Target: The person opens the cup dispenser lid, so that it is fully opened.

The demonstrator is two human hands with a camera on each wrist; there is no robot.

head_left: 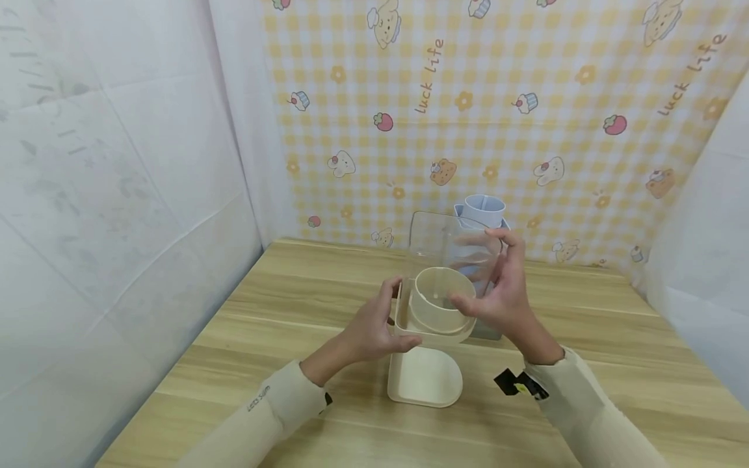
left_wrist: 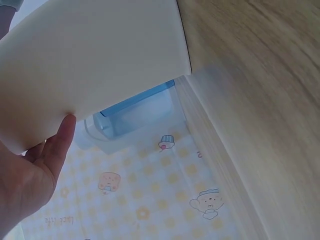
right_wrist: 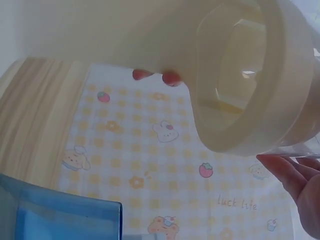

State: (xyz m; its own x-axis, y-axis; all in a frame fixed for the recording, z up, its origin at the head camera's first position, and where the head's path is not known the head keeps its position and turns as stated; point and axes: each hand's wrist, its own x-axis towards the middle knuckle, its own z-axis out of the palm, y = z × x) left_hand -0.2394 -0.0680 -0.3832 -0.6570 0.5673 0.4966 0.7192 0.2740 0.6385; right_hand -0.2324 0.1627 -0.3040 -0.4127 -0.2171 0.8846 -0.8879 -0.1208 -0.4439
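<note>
Cylinder (head_left: 439, 317) in the stand (head_left: 434, 338), second holder (head_left: 484, 212) behind, apparently on the table (head_left: 281, 312).

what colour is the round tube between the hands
The tube is cream; the head view shows best.

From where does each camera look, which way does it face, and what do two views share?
Head: worn on the head, facing forward and down at the cream holder; left hand, right hand and sleeves show.
Left wrist: worn there, facing past the holder's plain surface toward the checked cloth; left hand at left, some sleeve above.
Right wrist: worn there, facing the holder's ring and the cloth; right hand at right, two fingertips at the holder's edge.
Both wrist views share the blue container and cloth.
</note>
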